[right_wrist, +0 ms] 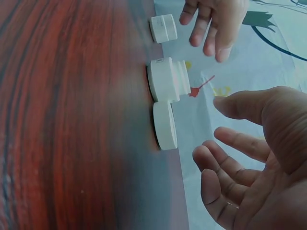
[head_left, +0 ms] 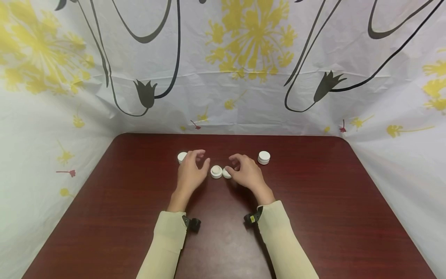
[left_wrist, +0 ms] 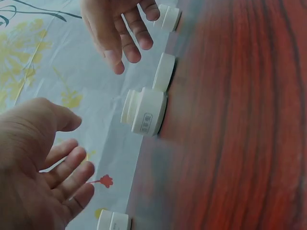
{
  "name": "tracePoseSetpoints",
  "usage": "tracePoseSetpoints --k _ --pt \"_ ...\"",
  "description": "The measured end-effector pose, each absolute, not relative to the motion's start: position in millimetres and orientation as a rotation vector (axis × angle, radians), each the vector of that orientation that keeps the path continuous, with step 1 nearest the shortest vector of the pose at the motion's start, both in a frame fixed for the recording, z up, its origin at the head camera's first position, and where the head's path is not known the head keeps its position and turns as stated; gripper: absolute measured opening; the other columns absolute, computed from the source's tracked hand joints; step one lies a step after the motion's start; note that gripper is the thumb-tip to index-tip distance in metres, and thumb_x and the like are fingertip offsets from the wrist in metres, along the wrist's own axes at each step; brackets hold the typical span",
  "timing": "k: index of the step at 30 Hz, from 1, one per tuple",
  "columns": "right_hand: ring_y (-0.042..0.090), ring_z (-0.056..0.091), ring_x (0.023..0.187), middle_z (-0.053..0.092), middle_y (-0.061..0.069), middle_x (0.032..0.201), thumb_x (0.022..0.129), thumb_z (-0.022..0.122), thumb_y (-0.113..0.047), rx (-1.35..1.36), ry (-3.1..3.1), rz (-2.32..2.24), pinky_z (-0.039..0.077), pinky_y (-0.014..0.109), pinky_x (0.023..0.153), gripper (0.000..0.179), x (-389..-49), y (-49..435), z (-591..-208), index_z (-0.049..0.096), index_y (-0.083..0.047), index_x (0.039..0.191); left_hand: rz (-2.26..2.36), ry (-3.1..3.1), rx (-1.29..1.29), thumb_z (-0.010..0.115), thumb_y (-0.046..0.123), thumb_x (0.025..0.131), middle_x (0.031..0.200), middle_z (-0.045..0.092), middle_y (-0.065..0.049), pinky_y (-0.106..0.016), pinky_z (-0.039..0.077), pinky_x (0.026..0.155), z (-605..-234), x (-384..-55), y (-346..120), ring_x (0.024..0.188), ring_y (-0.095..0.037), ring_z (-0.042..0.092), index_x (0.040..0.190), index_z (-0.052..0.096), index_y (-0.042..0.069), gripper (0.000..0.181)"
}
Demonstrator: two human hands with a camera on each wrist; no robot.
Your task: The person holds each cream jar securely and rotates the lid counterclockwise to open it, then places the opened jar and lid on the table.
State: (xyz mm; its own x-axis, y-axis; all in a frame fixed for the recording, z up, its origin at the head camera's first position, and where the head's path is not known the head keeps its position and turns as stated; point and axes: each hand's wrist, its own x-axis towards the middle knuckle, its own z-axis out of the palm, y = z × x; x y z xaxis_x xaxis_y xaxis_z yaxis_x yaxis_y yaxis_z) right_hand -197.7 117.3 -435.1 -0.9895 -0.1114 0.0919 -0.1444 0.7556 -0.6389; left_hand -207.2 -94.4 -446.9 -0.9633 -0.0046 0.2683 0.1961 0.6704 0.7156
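Observation:
A small white cream jar [head_left: 216, 172] stands uncapped and upright on the table, its threaded neck showing in the left wrist view. Its white lid [right_wrist: 164, 125] lies flat right beside it, touching its side. My left hand [head_left: 191, 172] hovers just left of the jar, fingers loosely bent and holding nothing. On the other side, my right hand [head_left: 248, 172] is raised over the lid, its thumb partly covering it in the head view. The right wrist view shows a gap between that hand's relaxed fingers and the lid.
A capped white jar [head_left: 182, 156] stands behind the left hand, partly hidden by it. Another capped jar [head_left: 264, 157] is at the back right. The dark red wooden table [head_left: 348, 217] meets a flower-printed sheet [head_left: 195, 50] behind and at both sides.

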Motion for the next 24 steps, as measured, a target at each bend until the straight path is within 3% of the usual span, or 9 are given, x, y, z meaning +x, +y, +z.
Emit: tracePoseSetpoints --k 15,24 --pt "0.02 0.071 0.094 0.075 0.003 0.107 0.098 0.073 -0.032 0.23 -2.851 1.13 0.053 0.041 0.08 0.036 -197 108 -432 0.073 -0.013 0.129 -1.161 -2.408 0.018 0.077 0.021 0.094 0.13 0.062 -0.017 -0.053 0.044 0.107 -449 -214 -113 0.123 -0.037 0.056 0.132 0.065 0.008 0.042" --pt "0.021 0.07 0.094 0.076 0.004 0.107 0.098 0.073 -0.031 0.239 -2.838 1.152 0.053 0.041 0.08 0.036 -197 106 -434 0.073 -0.012 0.128 -1.252 -2.198 0.174 0.077 0.014 0.093 0.145 0.051 -0.02 -0.058 0.038 0.115 -460 -217 -124 0.139 -0.039 0.046 0.146 0.057 0.008 0.058"
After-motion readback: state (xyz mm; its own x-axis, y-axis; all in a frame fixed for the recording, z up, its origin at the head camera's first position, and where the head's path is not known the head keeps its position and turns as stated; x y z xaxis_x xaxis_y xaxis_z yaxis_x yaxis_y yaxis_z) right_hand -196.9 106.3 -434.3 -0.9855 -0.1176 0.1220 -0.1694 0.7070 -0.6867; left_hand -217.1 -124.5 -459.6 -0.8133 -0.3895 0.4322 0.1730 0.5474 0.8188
